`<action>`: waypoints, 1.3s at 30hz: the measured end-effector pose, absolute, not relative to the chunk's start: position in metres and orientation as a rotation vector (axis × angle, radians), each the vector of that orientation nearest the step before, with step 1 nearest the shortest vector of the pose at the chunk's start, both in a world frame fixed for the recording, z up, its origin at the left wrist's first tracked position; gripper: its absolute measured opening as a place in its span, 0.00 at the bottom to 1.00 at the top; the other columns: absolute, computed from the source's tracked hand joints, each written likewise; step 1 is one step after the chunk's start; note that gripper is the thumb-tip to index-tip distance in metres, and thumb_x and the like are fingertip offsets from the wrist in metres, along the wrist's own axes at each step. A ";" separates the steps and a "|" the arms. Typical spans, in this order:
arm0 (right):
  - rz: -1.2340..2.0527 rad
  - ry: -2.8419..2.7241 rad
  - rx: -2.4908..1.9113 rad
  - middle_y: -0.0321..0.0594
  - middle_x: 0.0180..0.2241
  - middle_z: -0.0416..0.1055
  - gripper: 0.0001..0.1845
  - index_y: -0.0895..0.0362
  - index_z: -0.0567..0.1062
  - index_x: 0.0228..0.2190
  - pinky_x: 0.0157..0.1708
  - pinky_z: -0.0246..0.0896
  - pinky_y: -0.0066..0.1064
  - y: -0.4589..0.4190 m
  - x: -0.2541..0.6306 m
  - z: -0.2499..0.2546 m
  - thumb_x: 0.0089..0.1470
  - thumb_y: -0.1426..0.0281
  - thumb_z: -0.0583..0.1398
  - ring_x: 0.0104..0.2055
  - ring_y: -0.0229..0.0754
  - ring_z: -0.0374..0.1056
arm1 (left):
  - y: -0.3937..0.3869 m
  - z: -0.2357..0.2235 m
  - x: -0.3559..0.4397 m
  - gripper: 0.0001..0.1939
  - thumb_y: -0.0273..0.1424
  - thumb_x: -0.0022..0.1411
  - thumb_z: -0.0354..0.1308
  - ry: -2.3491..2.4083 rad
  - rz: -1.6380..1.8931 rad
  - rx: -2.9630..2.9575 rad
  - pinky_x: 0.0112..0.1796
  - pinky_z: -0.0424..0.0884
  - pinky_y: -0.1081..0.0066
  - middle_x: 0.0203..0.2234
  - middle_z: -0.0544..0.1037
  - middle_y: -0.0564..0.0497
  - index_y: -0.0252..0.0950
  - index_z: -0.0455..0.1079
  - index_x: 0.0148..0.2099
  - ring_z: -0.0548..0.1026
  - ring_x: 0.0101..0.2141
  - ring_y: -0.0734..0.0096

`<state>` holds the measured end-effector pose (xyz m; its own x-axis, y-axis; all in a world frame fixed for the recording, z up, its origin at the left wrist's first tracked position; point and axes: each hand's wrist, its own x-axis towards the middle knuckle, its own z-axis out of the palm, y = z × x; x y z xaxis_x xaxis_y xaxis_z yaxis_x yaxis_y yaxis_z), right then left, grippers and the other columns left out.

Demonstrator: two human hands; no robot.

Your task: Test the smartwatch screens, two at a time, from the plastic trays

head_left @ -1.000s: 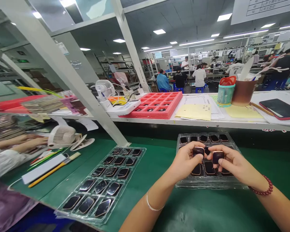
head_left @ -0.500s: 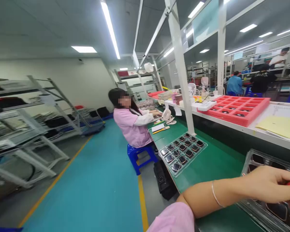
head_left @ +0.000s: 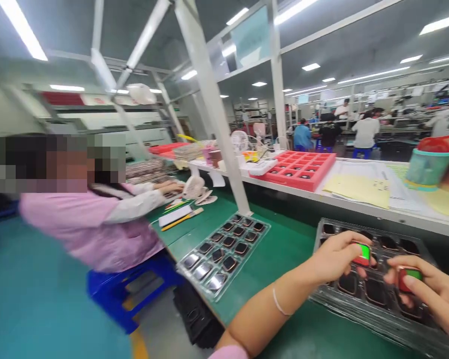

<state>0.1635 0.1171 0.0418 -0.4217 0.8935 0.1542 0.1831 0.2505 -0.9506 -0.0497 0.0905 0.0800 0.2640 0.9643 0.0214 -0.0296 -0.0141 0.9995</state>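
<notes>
My left hand (head_left: pixel 331 257) is closed on a square smartwatch (head_left: pixel 364 253) without a strap, its screen lit green and red. Another strapless smartwatch (head_left: pixel 404 280), also lit red and green, sits between the fingers and thumb of my right hand (head_left: pixel 437 289). Both hands are above a stack of clear plastic trays (head_left: pixel 362 314) at the right, whose top tray holds dark square watches. Farther left on the green bench lies a second clear tray (head_left: pixel 194 284), filled with several dark-faced watches in rows.
A co-worker in pink (head_left: pixel 90 224) sits at the left on a blue stool (head_left: pixel 134 289). A white post (head_left: pixel 213 109) rises from the bench. On the shelf are a red foam tray (head_left: pixel 314 172), yellow papers (head_left: pixel 359 189) and a teal bucket (head_left: pixel 430 167). A small fan (head_left: pixel 193 187) stands behind.
The view has turned right, bringing my right hand and its smartwatch into sight. My left hand, earlier over the trays at the picture's edge, now shows a lit smartwatch in its fingers.
</notes>
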 end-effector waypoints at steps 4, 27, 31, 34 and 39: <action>1.359 -1.781 -0.928 0.45 0.38 0.72 0.20 0.53 0.67 0.46 0.28 0.68 0.35 0.113 0.160 0.056 0.55 0.58 0.56 0.29 0.42 0.68 | 0.089 0.081 -0.050 0.18 0.25 0.54 0.52 0.954 1.039 1.370 0.20 0.59 0.80 0.33 0.74 0.48 0.34 0.64 0.49 0.71 0.24 0.78; 1.372 -1.789 -0.828 0.38 0.32 0.68 0.12 0.55 0.66 0.41 0.24 0.58 0.27 0.105 0.151 0.065 0.54 0.68 0.57 0.27 0.36 0.62 | 0.084 0.081 -0.045 0.18 0.21 0.51 0.54 0.996 1.076 1.493 0.35 0.68 0.72 0.33 0.73 0.49 0.35 0.64 0.47 0.72 0.36 0.70; 1.365 -1.790 -0.802 0.37 0.29 0.69 0.09 0.56 0.67 0.37 0.23 0.55 0.25 0.107 0.151 0.067 0.54 0.67 0.57 0.25 0.35 0.60 | 0.084 0.082 -0.043 0.17 0.22 0.52 0.54 0.993 1.062 1.484 0.33 0.67 0.73 0.32 0.73 0.49 0.34 0.64 0.46 0.71 0.33 0.72; 1.350 -1.796 -0.801 0.36 0.26 0.69 0.08 0.56 0.67 0.35 0.21 0.53 0.25 0.106 0.153 0.068 0.55 0.64 0.56 0.23 0.35 0.58 | 0.084 0.084 -0.043 0.16 0.24 0.53 0.56 0.989 1.084 1.454 0.32 0.67 0.74 0.31 0.73 0.49 0.33 0.64 0.45 0.71 0.34 0.71; 1.339 -1.827 -0.863 0.35 0.25 0.68 0.10 0.55 0.68 0.33 0.21 0.53 0.26 0.106 0.160 0.063 0.57 0.61 0.55 0.23 0.35 0.58 | 0.082 0.084 -0.043 0.14 0.34 0.60 0.51 0.962 1.064 1.399 0.23 0.61 0.78 0.31 0.74 0.48 0.33 0.66 0.46 0.71 0.26 0.76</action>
<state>0.1603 0.1056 0.0627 -0.5314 0.8336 0.1506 0.1075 0.2427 -0.9641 -0.0435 0.0820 0.0844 0.2725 0.9579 0.0908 -0.0064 -0.0926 0.9957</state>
